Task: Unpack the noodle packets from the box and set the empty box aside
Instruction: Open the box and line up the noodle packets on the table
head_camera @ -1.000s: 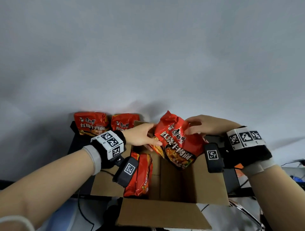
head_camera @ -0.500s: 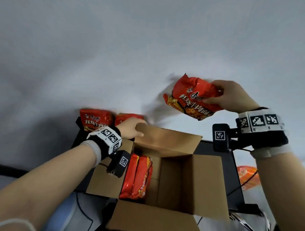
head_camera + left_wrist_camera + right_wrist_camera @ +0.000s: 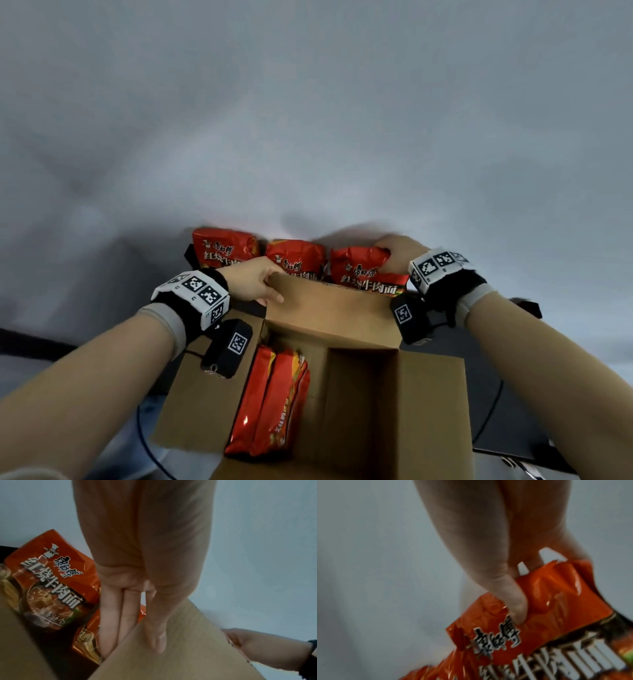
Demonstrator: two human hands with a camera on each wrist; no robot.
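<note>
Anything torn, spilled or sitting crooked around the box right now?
Nothing stands out. Three packets stand in a row behind the box, the third packet gripped by the right hand. The left hand holds the rear flap. Two packets remain inside, undamaged.

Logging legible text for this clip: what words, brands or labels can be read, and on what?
"康師傅": brand on the red noodle packet behind the box flap.
"红烧牛肉面": flavour name, same packet.
Both repeat on the packet the right hand pinches.
Smaller print on that packet: blurred.
Wrist markers: patterns, no words.
</note>
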